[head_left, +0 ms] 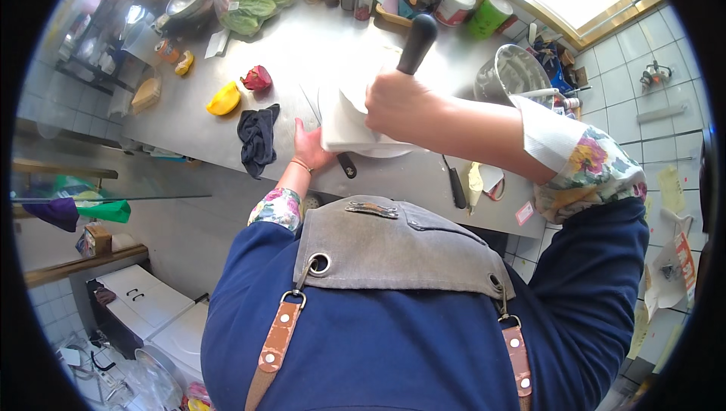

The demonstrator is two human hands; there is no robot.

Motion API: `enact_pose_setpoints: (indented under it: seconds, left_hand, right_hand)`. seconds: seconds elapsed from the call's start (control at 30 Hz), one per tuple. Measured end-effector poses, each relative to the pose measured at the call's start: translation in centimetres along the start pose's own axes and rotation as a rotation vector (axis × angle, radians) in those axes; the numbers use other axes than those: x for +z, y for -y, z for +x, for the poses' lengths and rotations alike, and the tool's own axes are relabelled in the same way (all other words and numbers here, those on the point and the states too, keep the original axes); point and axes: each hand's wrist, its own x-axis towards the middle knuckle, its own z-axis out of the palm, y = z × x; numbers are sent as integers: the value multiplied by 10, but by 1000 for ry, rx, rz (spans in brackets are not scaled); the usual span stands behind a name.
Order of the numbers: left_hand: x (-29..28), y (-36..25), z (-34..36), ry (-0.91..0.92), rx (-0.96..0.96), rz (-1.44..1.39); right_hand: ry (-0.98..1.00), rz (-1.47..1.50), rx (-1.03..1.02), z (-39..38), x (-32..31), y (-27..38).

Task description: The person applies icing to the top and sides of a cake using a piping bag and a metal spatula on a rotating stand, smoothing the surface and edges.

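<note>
My right hand (pixel 395 105) is closed round a black handle (pixel 416 40), held upright over a pale round object (pixel 354 97), largely hidden by the hand and glare, on a white square board (pixel 339 131). My left hand (pixel 311 146) grips the board's left edge, thumb raised, fingers partly hidden. A thin blade and another black handle (pixel 347 164) lie beside it. To the left are a dark cloth (pixel 257 139), a yellow mango (pixel 224 99) and a red dragon fruit (pixel 256 78). A black-handled tool (pixel 457 184) lies right of the board.
Along the steel counter's (pixel 174 108) back stand bagged greens (pixel 249 6), jars (pixel 363 3), tubs and a green cylinder (pixel 490 16). A steel bucket (pixel 505 71) stands at right. A glass shelf (pixel 106 184) is at left, white cabinets (pixel 144 297) lower left.
</note>
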Motion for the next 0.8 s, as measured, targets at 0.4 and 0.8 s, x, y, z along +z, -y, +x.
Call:
enact_pose_setpoints:
  seconds: [0.4,0.8]
  left_hand:
    - [24,-38,-10,-24,136,-122]
    - [45,-24,-17,-113,194,-132]
  right_hand:
    - [28,190,804,-241,7,-5]
    - [-209,769,1739,-234,255,68]
